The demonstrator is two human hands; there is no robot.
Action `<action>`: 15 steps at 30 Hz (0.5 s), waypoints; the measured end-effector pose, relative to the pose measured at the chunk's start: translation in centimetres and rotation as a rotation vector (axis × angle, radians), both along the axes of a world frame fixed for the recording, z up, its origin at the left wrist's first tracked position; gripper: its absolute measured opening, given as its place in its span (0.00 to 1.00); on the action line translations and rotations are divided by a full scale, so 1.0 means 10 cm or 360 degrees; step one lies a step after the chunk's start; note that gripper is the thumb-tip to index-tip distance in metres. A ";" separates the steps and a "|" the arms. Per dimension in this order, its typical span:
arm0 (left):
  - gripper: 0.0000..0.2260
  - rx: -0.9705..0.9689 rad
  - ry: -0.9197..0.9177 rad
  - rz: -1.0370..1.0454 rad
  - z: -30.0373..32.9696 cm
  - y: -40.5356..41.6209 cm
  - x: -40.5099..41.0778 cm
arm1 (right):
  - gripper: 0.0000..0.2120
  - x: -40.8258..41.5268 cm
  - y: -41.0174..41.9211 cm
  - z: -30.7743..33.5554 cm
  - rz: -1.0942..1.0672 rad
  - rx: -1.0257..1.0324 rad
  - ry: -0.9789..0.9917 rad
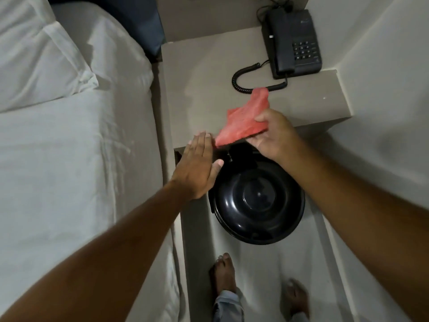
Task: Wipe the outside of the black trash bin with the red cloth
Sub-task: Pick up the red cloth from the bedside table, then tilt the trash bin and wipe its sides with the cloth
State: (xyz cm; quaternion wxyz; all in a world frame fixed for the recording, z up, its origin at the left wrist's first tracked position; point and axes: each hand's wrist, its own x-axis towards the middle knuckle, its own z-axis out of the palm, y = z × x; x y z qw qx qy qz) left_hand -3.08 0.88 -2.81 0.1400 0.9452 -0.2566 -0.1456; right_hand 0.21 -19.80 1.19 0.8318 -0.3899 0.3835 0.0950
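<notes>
Right hand (270, 135): pinching the red cloth (245, 120) between thumb on top and fingers underneath; the cloth is fanning out away from the fingertips, over the front edge of the bedside table (209, 89).
Left hand (199, 168): lying flat and empty, fingers straight and close together, thumb spread to the side; its fingertips are pointing at the cloth's lower corner, just beside it, though contact is unclear.
Black trash bin (258, 201): sitting on the floor directly below both sets of fingers, lid closed, partly tucked under the table edge; neither hand is touching it.
Telephone (293, 41): resting on the table well beyond the right fingertips, its coiled cord (239, 82) looping near the cloth's far tip.
Bed (69, 147): lying out past the left hand's little-finger side.
Bare feet (224, 273): standing nearer than the bin.
</notes>
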 end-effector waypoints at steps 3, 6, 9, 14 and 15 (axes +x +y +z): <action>0.33 -0.0042 -0.0001 -0.0032 -0.03 -0.08 -0.41 | 0.16 -0.62 -0.24 0.17 -0.0279 0.0308 -0.0297; 0.33 0.0018 0.0108 -0.0121 -0.22 -0.21 -0.90 | 0.17 -1.37 -0.54 0.16 -0.0600 0.0479 -0.0466; 0.34 0.0092 0.0138 -0.0246 -0.49 -0.37 -1.34 | 0.19 -2.11 -0.82 -0.04 -0.0809 0.0519 -0.0544; 0.33 0.0092 -0.0055 -0.0346 -0.92 -0.84 -1.57 | 0.24 -3.04 -1.11 -0.72 -0.0961 0.0786 -0.0763; 0.34 0.0068 -0.0127 -0.0348 -1.05 -0.94 -1.53 | 0.25 -3.14 -1.18 -0.93 -0.1006 0.0865 -0.0709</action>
